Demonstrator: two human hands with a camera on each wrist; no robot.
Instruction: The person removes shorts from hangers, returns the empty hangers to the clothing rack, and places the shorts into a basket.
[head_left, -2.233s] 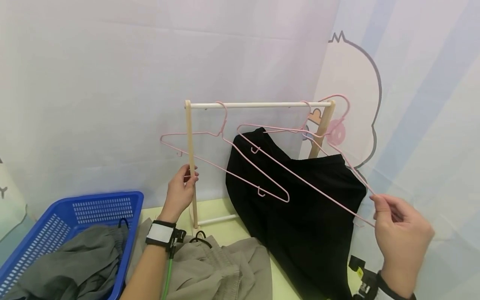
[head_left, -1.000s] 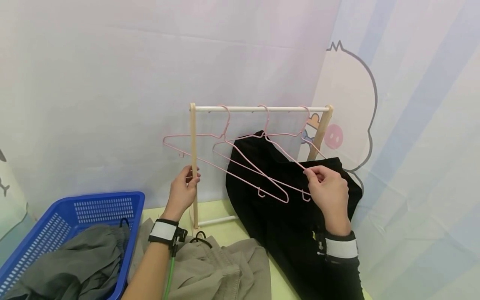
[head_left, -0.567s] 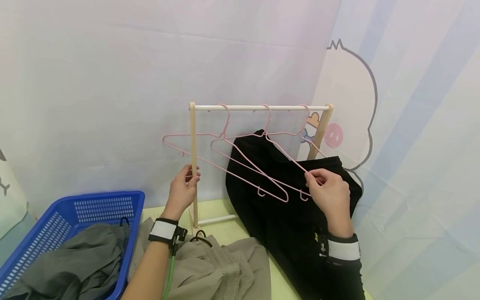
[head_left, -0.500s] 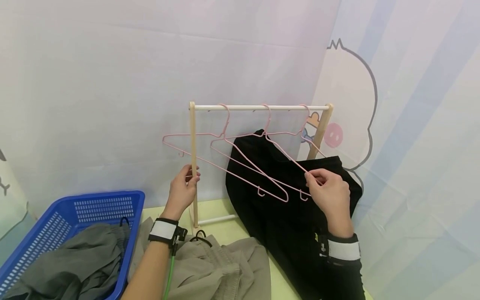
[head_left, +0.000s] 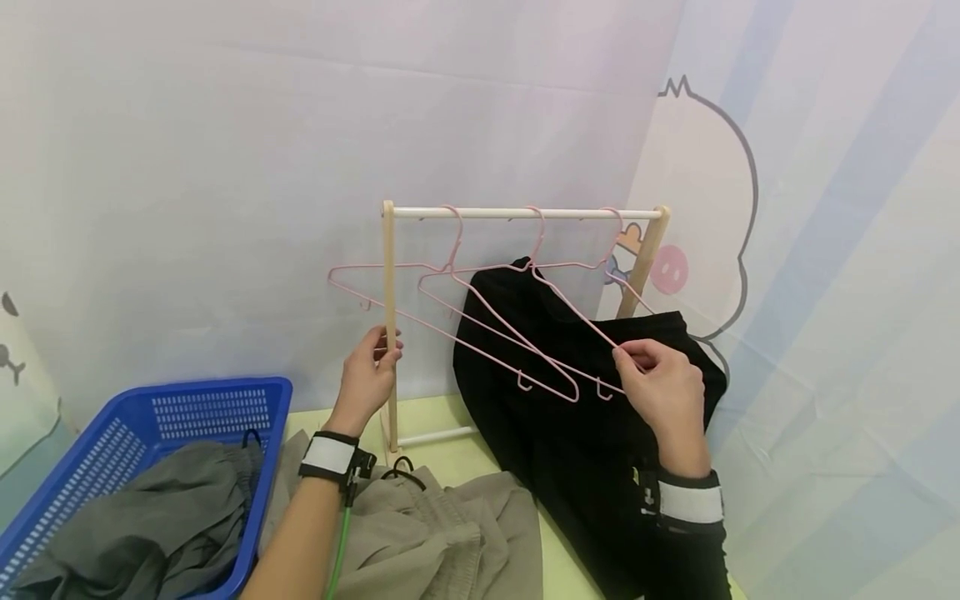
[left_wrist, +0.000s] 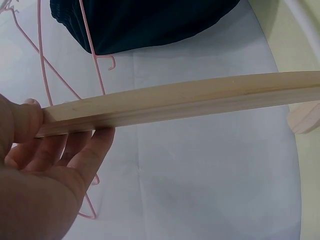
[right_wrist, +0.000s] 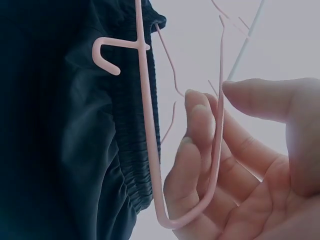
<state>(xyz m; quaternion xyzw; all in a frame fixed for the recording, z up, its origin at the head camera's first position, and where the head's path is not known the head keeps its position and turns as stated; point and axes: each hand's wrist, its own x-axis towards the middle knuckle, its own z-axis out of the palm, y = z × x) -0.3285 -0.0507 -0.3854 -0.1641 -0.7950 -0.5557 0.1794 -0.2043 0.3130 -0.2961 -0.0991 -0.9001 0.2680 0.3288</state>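
A small wooden rack with a white rail (head_left: 525,213) stands on the table. My left hand (head_left: 384,357) grips its left post (head_left: 389,283), which the left wrist view shows crossing my fingers (left_wrist: 75,150). Three pink wire hangers hook over the rail. My right hand (head_left: 630,360) pinches the lower end of the middle hanger (head_left: 576,306); in the right wrist view that hanger's bend (right_wrist: 170,220) lies in my curled fingers (right_wrist: 197,120). Black trousers (head_left: 570,433) hang on the right hanger, behind my right hand.
A blue plastic basket (head_left: 187,408) with a grey garment (head_left: 150,533) sits at the lower left. A khaki garment (head_left: 435,533) lies on the yellow-green table (head_left: 450,454) in front of the rack. Printed backdrop walls close in behind and to the right.
My right hand carried the pink hanger from the rack's right end and hooked it on the middle of the rail. Over the last second both hands have stayed almost still.
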